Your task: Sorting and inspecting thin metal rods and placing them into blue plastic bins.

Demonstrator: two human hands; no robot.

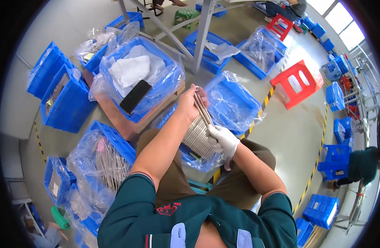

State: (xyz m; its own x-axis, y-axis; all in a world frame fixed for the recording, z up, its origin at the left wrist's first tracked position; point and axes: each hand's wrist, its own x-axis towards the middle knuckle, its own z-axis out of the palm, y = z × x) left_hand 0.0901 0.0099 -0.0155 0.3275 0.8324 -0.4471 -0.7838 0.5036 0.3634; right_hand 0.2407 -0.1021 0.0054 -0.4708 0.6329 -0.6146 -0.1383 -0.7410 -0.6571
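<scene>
A small bundle of thin metal rods (203, 109) is held at a slant in front of me. My left hand (188, 103), bare, is closed round its upper end. My right hand (224, 140), in a white glove, has its fingers closed on the lower end. Directly beneath, many similar rods (198, 140) lie side by side in a plastic-lined blue crate between my knees; my hands and forearms hide part of them. Beyond my right hand stands another blue crate (251, 108) lined with clear plastic.
To the left, a lined crate (170, 62) holds white cloth (130, 71) and a black phone (135, 96). More rods (109, 161) fill a crate at lower left. A red stool (297, 84) stands at right, past striped floor tape (268, 97). A metal table leg (201, 37) rises ahead.
</scene>
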